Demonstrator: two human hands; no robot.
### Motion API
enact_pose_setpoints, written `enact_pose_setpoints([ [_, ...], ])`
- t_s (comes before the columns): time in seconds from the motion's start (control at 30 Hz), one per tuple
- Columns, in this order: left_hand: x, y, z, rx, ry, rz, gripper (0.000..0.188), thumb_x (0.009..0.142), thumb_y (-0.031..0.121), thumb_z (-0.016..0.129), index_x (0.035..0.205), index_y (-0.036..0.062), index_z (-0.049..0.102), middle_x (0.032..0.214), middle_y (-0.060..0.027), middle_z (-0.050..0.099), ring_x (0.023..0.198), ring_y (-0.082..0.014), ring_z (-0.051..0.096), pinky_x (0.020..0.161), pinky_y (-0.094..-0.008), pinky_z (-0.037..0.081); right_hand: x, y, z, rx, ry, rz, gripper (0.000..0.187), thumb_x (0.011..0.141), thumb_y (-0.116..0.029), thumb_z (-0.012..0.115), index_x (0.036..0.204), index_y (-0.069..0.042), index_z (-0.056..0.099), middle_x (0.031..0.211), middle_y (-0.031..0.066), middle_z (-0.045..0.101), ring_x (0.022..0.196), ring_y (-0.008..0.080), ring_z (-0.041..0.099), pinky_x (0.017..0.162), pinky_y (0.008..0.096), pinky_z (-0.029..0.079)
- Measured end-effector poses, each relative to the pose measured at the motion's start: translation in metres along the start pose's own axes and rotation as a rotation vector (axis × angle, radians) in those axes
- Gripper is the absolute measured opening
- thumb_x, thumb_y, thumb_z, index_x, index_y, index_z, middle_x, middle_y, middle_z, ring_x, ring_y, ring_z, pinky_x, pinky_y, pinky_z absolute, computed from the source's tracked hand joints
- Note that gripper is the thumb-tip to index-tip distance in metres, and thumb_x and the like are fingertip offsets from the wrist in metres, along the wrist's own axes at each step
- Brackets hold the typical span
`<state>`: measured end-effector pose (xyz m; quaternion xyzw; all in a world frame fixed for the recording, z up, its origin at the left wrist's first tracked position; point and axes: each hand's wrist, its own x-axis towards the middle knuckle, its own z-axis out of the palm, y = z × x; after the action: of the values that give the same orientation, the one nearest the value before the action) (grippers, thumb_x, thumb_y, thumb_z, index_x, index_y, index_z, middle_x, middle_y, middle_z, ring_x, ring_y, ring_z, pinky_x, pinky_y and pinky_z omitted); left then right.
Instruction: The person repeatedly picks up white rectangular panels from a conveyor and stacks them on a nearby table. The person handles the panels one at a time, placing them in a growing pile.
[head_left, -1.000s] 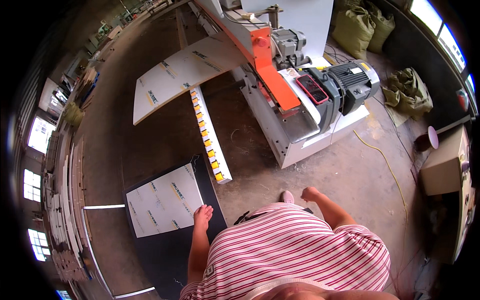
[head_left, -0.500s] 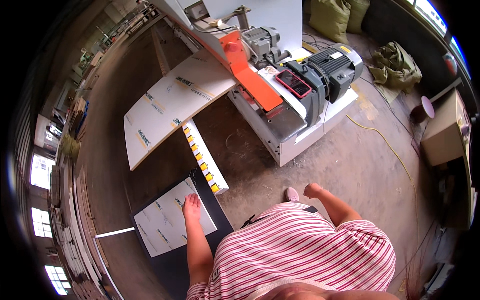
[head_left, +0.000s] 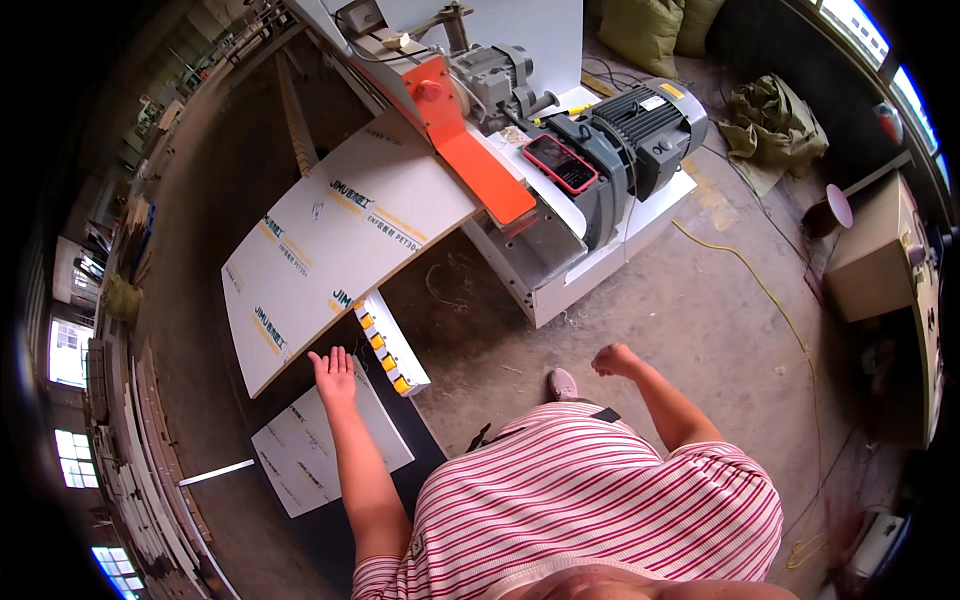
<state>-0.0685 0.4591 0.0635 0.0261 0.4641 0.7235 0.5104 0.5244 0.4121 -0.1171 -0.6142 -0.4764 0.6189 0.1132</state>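
A large white board (head_left: pixel 370 247) with printed film juts out of an edge-processing machine, under its orange guard (head_left: pixel 485 178). My left hand (head_left: pixel 333 375) is spread, palm up, just off the board's near edge and holds nothing; I cannot tell if its fingertips touch the edge. Beneath that hand and forearm, a smaller white panel (head_left: pixel 300 455) lies on a dark surface (head_left: pixel 412 425). Beside them runs a white rail (head_left: pixel 405 357) with yellow rollers, its far end under the large board. On the right, my right hand (head_left: pixel 617 361) hangs above the floor, fingers curled in with nothing visible in them.
A grey motor (head_left: pixel 650 125) sits on the machine's base, with a red-rimmed phone (head_left: pixel 560 163) next to it. A yellow hose (head_left: pixel 745 262) snakes over the floor on the right, near a beige cabinet (head_left: pixel 868 245). Long boards (head_left: pixel 165 470) are stacked far left.
The large board has come further out of the machine, toward me, covering more of the roller rail. My left hand has moved from above the small panel up and left to the board's edge.
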Motion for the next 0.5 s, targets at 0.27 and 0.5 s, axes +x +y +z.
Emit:
enact_pose_setpoints([
  [0.27, -0.016, 0.034, -0.02, -0.412, 0.179, 0.144, 0.062, 0.078, 0.03, 0.067, 0.124, 0.0005, 0.039, 0.132, -0.011, 0.038, 0.12, -0.027, 0.038, 0.099, -0.0425, 0.035, -0.053, -0.167, -0.037, 0.546, 0.169, -0.303, 0.027, 0.084, -0.028, 0.061, 0.088, -0.001, 0.062, 0.076, 0.0042, 0.062, 0.067, 0.0114, 0.059, 0.06, 0.0227, 0.047],
  [0.5, -0.073, 0.047, -0.046, -0.333, 0.336, 0.218, 0.045, 0.08, 0.02, 0.064, 0.117, -0.0015, 0.049, 0.118, -0.0133, 0.053, 0.112, -0.0294, 0.047, 0.095, -0.0428, 0.039, -0.062, -0.244, -0.057, 0.477, 0.245, -0.36, 0.039, 0.085, -0.04, 0.057, 0.084, -0.001, 0.06, 0.077, 0.0035, 0.059, 0.072, 0.0102, 0.056, 0.066, 0.0226, 0.046],
])
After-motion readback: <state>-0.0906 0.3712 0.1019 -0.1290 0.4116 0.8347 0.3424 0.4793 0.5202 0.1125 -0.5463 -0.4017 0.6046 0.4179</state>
